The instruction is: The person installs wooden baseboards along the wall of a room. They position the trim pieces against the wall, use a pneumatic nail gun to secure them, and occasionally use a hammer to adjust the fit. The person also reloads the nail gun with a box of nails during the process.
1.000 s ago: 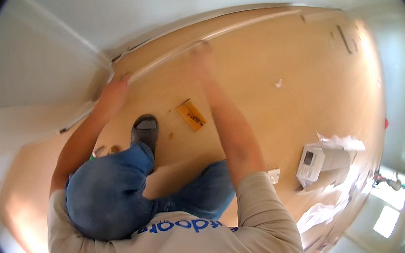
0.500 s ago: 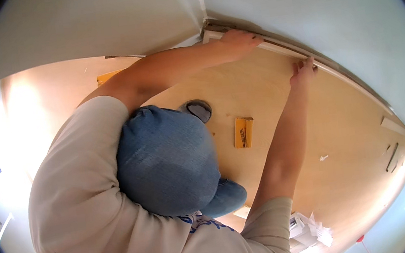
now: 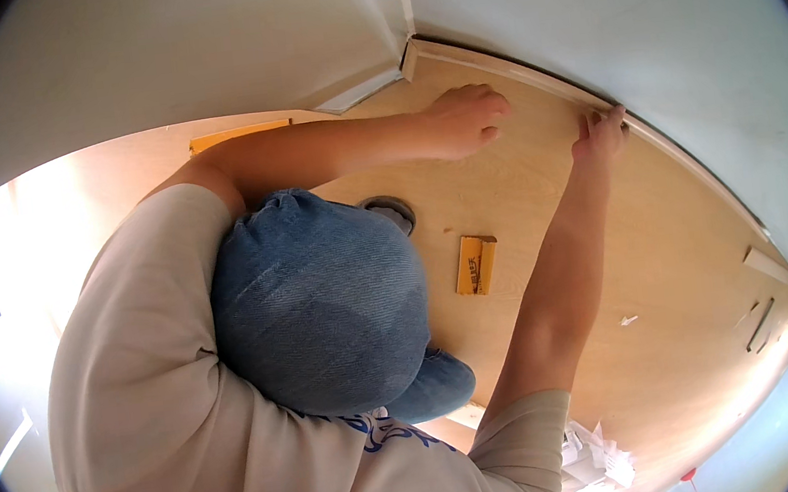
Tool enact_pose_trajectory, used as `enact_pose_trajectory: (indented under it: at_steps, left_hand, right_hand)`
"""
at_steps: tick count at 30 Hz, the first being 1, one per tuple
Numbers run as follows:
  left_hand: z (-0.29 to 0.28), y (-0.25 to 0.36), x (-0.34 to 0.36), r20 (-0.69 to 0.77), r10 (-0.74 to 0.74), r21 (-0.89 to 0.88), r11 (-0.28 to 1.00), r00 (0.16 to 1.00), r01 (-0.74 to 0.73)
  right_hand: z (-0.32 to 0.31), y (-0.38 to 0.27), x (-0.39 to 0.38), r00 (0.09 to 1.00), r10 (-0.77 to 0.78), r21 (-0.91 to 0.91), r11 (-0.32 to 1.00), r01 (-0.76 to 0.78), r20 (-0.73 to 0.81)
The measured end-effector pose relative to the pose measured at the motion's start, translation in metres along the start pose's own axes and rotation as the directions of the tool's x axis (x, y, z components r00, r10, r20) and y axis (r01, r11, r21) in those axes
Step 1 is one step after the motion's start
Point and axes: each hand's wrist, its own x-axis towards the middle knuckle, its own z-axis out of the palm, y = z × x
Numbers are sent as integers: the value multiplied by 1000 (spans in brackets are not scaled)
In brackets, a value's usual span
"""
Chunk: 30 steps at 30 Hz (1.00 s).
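Strip (image 3: 515, 71) lies along the foot of the wall (image 3: 649, 13), near end by the corner, far end running off to the right. My read: fitting step, strip being set against the wall, not visibly fixed.

Right hand (image 3: 603, 135): fingers at the strip, partway along. Could be a press or a pinch; can't tell which. Left hand (image 3: 467, 121): off the strip, just short of it, over the floor, fingers loosely curled. Nothing seen in it, but the palm is hidden, so can't rule out something small.

Next move, I'd say, calls for the right hand to hold position while the left gets back on near the corner, then a check that the strip sits flush end to end. Risk: press one spot only and the other end may lift.

Floor (image 3: 686, 252): pale tan board, smooth-looking. Yellow box (image 3: 476, 266) between the knee (image 3: 322, 293) and the right forearm. Short offcut (image 3: 771, 266) near the strip's far end, dark rod (image 3: 761, 325) beyond it, white scrap (image 3: 628, 320) nearer. Crumpled white packaging (image 3: 598, 456) by the right sleeve.

Room: pale walls, white line up the corner joint, strong glare at far left.
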Motion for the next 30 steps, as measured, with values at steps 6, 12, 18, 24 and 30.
enact_pose_trajectory:
  at_steps: [6, 12, 18, 24, 30]
  left_hand:
    - [9, -52, 24, 191, -647, -847, 271, 738, 457]
    - [16, -69, 24, -4, -672, -883, 351, 741, 313]
    - [24, -76, 28, -98, -689, -862, 419, 718, 285]
    - [22, -77, 30, -115, -694, -846, 443, 711, 296]
    - [17, -57, 36, -31, -776, -799, 397, 630, 451]
  right_hand:
    - [-5, 7, 14, 999, -27, -45, 999, 29, 46]
    - [8, 5, -4, 997, -53, -19, 998, 52, -59]
    - [3, 7, 0, 999, -20, -9, 1000, 20, 29]
    - [2, 6, 4, 998, 3, 30, 1000, -5, 56]
    - [-6, 19, 32, 998, 28, 79, 996, -32, 56]
